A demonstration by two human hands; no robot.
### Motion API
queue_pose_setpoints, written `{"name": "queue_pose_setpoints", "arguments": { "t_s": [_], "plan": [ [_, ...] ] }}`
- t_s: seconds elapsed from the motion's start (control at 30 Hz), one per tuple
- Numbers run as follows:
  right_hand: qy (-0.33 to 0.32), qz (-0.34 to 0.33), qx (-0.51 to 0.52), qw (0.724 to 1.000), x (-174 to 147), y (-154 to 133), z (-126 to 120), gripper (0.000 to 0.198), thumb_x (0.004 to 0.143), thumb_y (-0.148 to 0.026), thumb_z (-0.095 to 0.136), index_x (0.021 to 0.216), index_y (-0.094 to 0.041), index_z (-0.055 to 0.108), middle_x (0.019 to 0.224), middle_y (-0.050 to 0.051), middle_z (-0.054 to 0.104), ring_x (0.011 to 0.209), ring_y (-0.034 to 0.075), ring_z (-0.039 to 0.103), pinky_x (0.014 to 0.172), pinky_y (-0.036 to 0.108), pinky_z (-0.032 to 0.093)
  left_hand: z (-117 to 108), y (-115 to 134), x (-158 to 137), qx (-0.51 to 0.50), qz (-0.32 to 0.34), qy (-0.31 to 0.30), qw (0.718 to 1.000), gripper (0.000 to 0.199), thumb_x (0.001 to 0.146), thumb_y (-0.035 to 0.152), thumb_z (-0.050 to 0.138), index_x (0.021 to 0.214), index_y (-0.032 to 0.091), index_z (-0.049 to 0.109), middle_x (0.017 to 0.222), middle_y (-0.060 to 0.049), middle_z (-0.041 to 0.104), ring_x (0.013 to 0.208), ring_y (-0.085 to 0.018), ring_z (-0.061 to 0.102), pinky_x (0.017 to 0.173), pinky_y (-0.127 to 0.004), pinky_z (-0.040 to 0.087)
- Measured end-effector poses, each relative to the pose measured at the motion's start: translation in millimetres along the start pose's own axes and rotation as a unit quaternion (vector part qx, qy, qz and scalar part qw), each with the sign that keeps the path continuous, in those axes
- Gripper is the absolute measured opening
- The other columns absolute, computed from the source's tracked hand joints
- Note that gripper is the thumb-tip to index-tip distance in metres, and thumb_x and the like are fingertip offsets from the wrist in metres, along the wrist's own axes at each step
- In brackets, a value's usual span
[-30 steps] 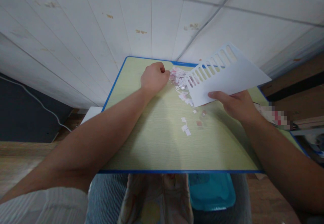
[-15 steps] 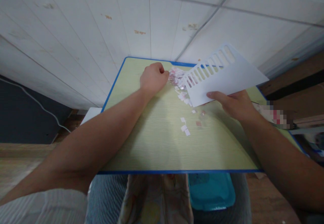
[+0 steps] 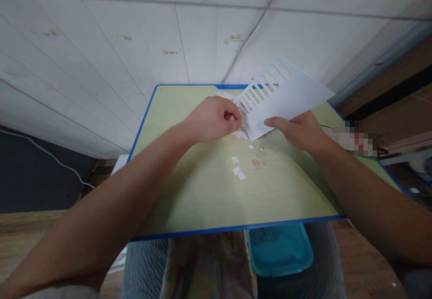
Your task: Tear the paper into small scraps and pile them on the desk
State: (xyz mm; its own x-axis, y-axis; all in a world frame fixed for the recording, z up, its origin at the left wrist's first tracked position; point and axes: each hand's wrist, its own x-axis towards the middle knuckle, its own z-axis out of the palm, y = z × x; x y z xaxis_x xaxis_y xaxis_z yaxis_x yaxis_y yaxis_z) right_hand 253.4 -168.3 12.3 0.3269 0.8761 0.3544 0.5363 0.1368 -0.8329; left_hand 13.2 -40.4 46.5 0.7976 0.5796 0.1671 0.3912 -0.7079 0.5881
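In the head view, right of the middle, the right hand (image 3: 302,130) pinches the white card (image 3: 290,98) between thumb and fingers. In the middle, the left hand (image 3: 212,119) has curled fingers, tips close together near the card's slots; I can't tell if they hold anything. It looks like sorting little paper bits (image 3: 240,175), so next seems to need a still card and gentle fingertips.

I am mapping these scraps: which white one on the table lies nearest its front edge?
The front-most scrap of the white trio; the other scraps lie farther back.
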Motion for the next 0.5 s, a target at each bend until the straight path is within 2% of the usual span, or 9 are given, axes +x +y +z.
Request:
{"name": "queue_pose_setpoints", "arguments": {
  "t_s": [0.07, 0.13, 0.3, 0.5],
  "plan": [
    [0.005, 0.000, 0.012, 1.000, 1, -1, 2, 0.017, 0.072, -0.039, 0.088, 0.081, -0.034, 0.074, 0.100, 0.007, 0.090, 0.098, 0.041, 0.084, 0.098, 0.062, 0.072, 0, 16, -12, 0.002, 0.066, -0.096, 0.993, 0.027, 0.095, 0.020, 0.073, 0.104, 0.030, 0.096, 0.099, -0.001, 0.090, 0.089, -0.025, 0.080, 0.086, -0.037, 0.060],
    [0.009, 0.008, 0.014, 1.000, 2, -3, 4, 0.016, 0.071, -0.038, 0.086, 0.082, -0.035, 0.075, 0.100, 0.006, 0.090, 0.101, 0.041, 0.084, 0.100, 0.061, 0.072, 4, 23, -22, 0.026, 0.090, -0.130, 0.987, 0.034, 0.097, 0.019, 0.072, 0.114, 0.034, 0.098, 0.109, -0.001, 0.092, 0.095, -0.026, 0.082, 0.090, -0.038, 0.062],
    [0.003, 0.016, 0.006, 1.000, 3, -3, 4, 0.015, 0.071, -0.034, 0.084, 0.077, -0.034, 0.071, 0.095, 0.004, 0.089, 0.099, 0.039, 0.083, 0.097, 0.058, 0.073, 16, 12, -28, 0.093, 0.100, -0.162, 0.977, 0.035, 0.101, 0.024, 0.074, 0.124, 0.038, 0.097, 0.124, -0.001, 0.093, 0.114, -0.029, 0.085, 0.101, -0.038, 0.062],
    [-0.001, 0.023, 0.005, 1.000, 5, 1, -1, 0.015, 0.069, -0.029, 0.082, 0.080, -0.032, 0.072, 0.095, 0.004, 0.088, 0.100, 0.039, 0.082, 0.092, 0.056, 0.071, 14, 3, -23, 0.097, 0.113, -0.153, 0.977, 0.029, 0.104, 0.026, 0.073, 0.114, 0.038, 0.098, 0.116, -0.001, 0.092, 0.111, -0.028, 0.085, 0.102, -0.039, 0.062]
  ]
}}
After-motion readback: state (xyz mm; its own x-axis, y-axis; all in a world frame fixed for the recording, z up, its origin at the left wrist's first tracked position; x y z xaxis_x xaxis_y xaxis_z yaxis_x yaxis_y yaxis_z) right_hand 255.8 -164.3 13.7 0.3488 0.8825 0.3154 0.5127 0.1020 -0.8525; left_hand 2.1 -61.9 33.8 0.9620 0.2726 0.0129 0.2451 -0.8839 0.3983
